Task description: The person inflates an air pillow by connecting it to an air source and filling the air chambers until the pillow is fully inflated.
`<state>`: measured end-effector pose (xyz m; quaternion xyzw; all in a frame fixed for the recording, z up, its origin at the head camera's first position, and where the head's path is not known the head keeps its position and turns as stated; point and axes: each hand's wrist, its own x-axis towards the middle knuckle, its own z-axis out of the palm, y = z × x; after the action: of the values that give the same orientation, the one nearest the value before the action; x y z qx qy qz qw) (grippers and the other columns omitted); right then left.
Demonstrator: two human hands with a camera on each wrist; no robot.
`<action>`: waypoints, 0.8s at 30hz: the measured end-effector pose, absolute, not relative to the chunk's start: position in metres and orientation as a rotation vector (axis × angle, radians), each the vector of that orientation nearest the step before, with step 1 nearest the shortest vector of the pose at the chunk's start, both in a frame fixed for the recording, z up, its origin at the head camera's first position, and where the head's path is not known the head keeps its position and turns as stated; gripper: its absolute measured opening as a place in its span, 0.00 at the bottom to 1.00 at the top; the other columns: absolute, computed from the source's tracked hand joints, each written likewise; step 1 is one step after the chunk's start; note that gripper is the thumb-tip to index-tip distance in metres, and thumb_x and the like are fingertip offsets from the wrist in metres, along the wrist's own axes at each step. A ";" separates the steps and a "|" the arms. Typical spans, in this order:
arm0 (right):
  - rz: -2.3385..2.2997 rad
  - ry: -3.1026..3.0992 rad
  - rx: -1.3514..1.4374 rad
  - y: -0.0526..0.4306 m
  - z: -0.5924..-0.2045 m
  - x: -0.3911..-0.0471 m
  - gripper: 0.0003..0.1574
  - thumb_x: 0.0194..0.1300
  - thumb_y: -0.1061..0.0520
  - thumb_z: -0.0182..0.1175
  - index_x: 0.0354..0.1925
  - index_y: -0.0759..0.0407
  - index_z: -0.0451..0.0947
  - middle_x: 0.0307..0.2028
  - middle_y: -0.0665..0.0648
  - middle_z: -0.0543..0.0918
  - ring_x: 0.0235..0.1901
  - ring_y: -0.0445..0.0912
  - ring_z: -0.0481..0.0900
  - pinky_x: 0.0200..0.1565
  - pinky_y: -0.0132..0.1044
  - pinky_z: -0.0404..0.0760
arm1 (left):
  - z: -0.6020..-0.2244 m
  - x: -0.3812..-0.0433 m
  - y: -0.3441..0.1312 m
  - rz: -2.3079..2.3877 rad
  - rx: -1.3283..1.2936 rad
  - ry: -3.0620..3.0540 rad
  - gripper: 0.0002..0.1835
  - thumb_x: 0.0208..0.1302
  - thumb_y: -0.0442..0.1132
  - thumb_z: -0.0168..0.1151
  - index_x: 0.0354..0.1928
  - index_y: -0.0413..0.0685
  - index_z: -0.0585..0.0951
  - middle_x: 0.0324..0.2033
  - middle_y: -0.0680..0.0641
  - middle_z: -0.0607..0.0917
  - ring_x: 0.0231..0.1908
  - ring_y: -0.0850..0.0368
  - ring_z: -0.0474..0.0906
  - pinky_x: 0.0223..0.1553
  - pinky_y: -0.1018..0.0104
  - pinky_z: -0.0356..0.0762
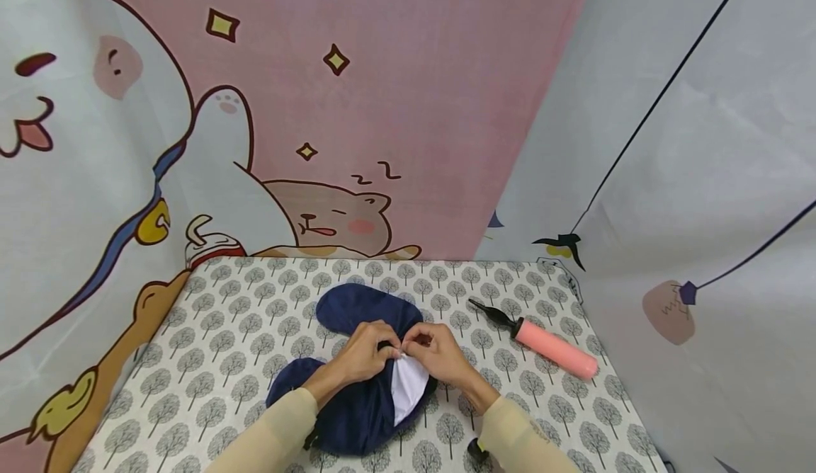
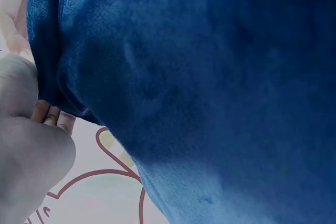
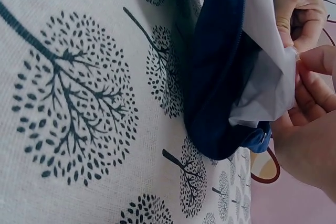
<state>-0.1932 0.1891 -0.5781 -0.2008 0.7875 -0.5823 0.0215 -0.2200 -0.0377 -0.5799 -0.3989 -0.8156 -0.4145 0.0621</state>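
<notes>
A navy plush U-shaped neck pillow lies on the table, one arm of it pointing away to the back. Its zipper is undone, and a white inner layer shows in the gap. At the top of that opening, my left hand and right hand meet, fingertips almost touching. Each pinches the edge of the white inner layer between thumb and fingers, as the right wrist view shows. A small clear bit sticks up between the fingertips. Navy plush fills most of the left wrist view.
To the right lies a hand air pump with a pink barrel and black nozzle. A small black object sits by my right sleeve. The tablecloth has a tree print. Printed fabric curtains stand behind and beside the table.
</notes>
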 end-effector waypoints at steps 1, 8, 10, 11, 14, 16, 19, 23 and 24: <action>-1.807 2.434 -0.609 0.189 -0.578 -0.193 0.06 0.75 0.66 0.68 0.40 0.61 0.91 0.37 0.67 0.93 0.32 0.35 0.83 0.36 0.28 0.80 | -0.580 -0.220 -0.038 -1.259 -1.206 -2.463 0.05 0.64 0.30 0.81 0.35 0.48 0.94 0.32 0.51 0.94 0.38 0.58 0.87 0.44 0.68 0.85; -1.822 2.383 -0.521 0.187 -0.579 -0.195 0.06 0.76 0.67 0.67 0.40 0.65 0.91 0.37 0.70 0.92 0.32 0.36 0.84 0.38 0.27 0.81 | -0.579 -0.220 -0.039 -1.260 -1.212 -2.454 0.05 0.64 0.30 0.81 0.34 0.48 0.94 0.32 0.51 0.94 0.38 0.58 0.87 0.45 0.67 0.86; -1.826 2.373 -0.495 0.187 -0.579 -0.195 0.07 0.76 0.67 0.67 0.41 0.65 0.91 0.38 0.70 0.92 0.33 0.36 0.86 0.40 0.27 0.82 | -0.579 -0.220 -0.038 -1.257 -1.197 -2.466 0.05 0.64 0.31 0.81 0.34 0.48 0.94 0.32 0.51 0.94 0.39 0.58 0.88 0.45 0.67 0.86; -1.828 2.370 -0.487 0.187 -0.579 -0.195 0.07 0.77 0.67 0.67 0.41 0.65 0.91 0.38 0.70 0.92 0.34 0.36 0.86 0.41 0.28 0.83 | -0.579 -0.220 -0.038 -1.259 -1.187 -2.472 0.05 0.64 0.30 0.81 0.34 0.48 0.94 0.32 0.51 0.94 0.39 0.58 0.88 0.46 0.67 0.86; -1.807 2.419 -0.506 0.187 -0.579 -0.194 0.07 0.77 0.66 0.67 0.41 0.62 0.91 0.39 0.67 0.92 0.34 0.35 0.85 0.40 0.28 0.82 | -0.579 -0.220 -0.038 -1.276 -1.143 -2.516 0.04 0.65 0.30 0.81 0.35 0.46 0.95 0.33 0.50 0.94 0.39 0.58 0.88 0.45 0.67 0.86; -1.775 2.501 -0.564 0.186 -0.580 -0.193 0.06 0.77 0.65 0.69 0.40 0.58 0.91 0.38 0.63 0.93 0.33 0.34 0.84 0.39 0.29 0.82 | -0.578 -0.220 -0.037 -1.285 -1.104 -2.556 0.04 0.65 0.30 0.81 0.34 0.46 0.95 0.33 0.50 0.94 0.39 0.57 0.88 0.44 0.67 0.86; -1.673 2.708 -0.776 0.185 -0.582 -0.190 0.07 0.76 0.65 0.70 0.40 0.55 0.89 0.36 0.55 0.91 0.32 0.33 0.83 0.37 0.29 0.82 | -0.575 -0.219 -0.034 -1.275 -1.043 -2.628 0.06 0.66 0.30 0.80 0.32 0.49 0.95 0.32 0.52 0.93 0.39 0.57 0.88 0.44 0.67 0.85; -1.528 2.945 -1.075 0.182 -0.584 -0.189 0.09 0.75 0.66 0.70 0.39 0.54 0.87 0.34 0.50 0.88 0.30 0.35 0.83 0.34 0.28 0.83 | -0.571 -0.218 -0.033 -1.222 -1.002 -2.685 0.08 0.67 0.31 0.80 0.30 0.52 0.94 0.31 0.55 0.93 0.39 0.55 0.89 0.46 0.66 0.84; -1.527 2.959 -1.097 0.182 -0.584 -0.188 0.09 0.75 0.67 0.70 0.38 0.54 0.87 0.34 0.50 0.88 0.30 0.35 0.83 0.34 0.28 0.83 | -0.570 -0.218 -0.033 -1.217 -1.001 -2.689 0.08 0.67 0.31 0.80 0.30 0.52 0.94 0.31 0.55 0.93 0.39 0.55 0.89 0.46 0.66 0.84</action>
<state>-0.1884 0.1819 -0.5843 -0.3078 0.8300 -0.4284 -0.1810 -0.2183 -0.0331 -0.5702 -0.3211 -0.8627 -0.3905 0.0122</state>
